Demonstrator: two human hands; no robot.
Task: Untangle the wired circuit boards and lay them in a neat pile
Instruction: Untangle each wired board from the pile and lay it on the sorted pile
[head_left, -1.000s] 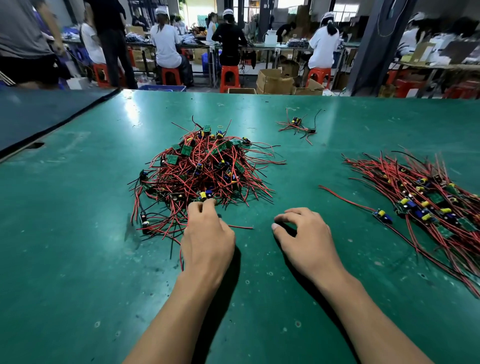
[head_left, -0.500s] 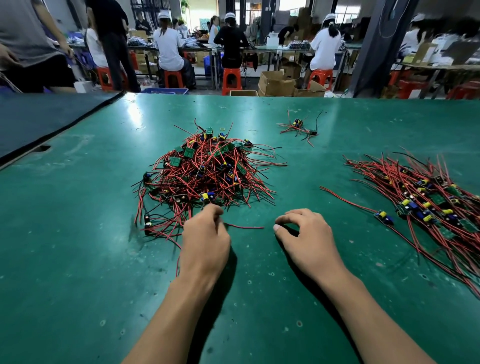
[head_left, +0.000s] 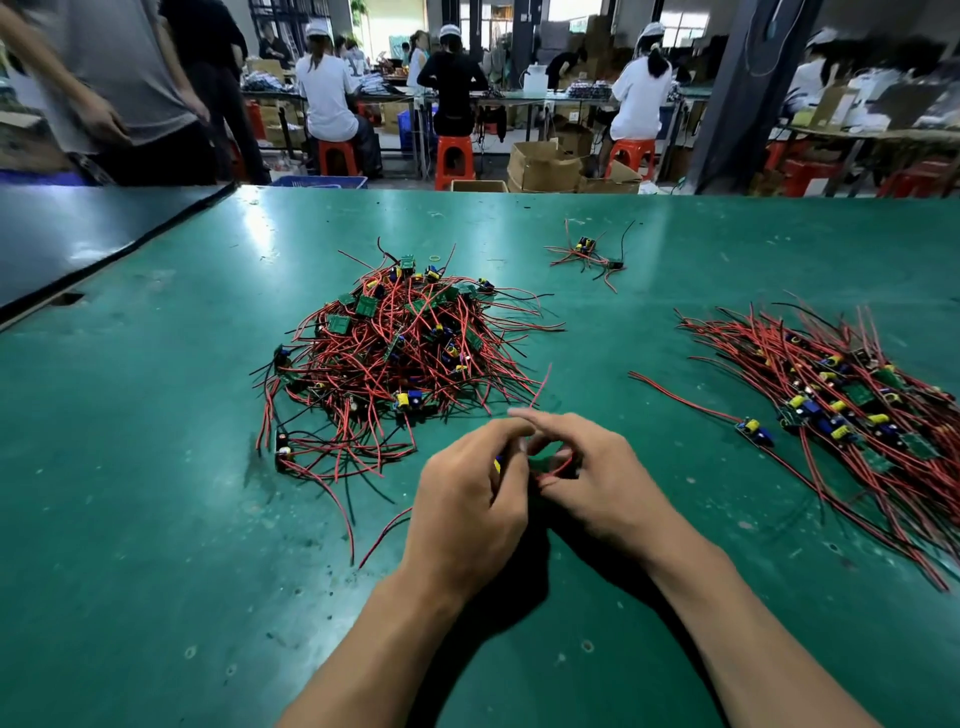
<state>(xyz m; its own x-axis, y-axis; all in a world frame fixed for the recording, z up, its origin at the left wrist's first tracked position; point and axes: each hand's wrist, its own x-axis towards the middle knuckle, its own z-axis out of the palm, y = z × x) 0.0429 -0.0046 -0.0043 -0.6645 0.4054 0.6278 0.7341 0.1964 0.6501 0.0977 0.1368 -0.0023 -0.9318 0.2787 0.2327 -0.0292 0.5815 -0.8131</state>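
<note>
Small red-wired circuit board (head_left: 498, 462), likely light with floppy leads, sits pinched between tightly curled left hand (head_left: 467, 501) and right hand (head_left: 597, 480); grip its edges.

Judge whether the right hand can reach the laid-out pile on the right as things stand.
Probably yes. Only bare table lies between the right hand and the laid-out pile. But that hand, with the left hand, grips a wired board, so it would arrive occupied.

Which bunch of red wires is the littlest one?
The far bunch, lying alone beyond the others: just a few wires. The tangled heap in the middle and the combed pile on the right are far bigger.
</note>
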